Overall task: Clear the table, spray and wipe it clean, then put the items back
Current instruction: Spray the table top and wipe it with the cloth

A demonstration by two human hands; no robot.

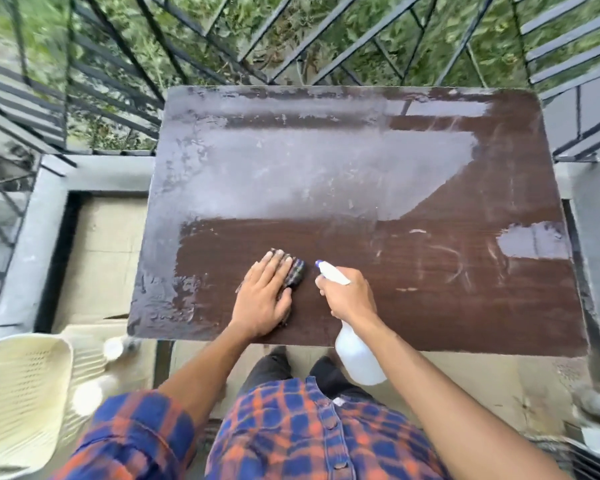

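Note:
A brown wooden table (430,289) fills the middle of the view, with a pale dusty film over its far half and left edge and darker wiped wood near me. My left hand (264,296) presses flat on a dark checked cloth (297,273) near the front edge. My right hand (347,297) grips a white spray bottle (357,355) by its neck. The bottle's nozzle points at the cloth and its body hangs past the table's front edge.
A cream plastic chair (21,400) stands at the lower left, with two blurred white items (113,348) on its seat beside the table's corner. Black metal railing (222,46) runs behind and along both sides. My legs stand at the table's front edge.

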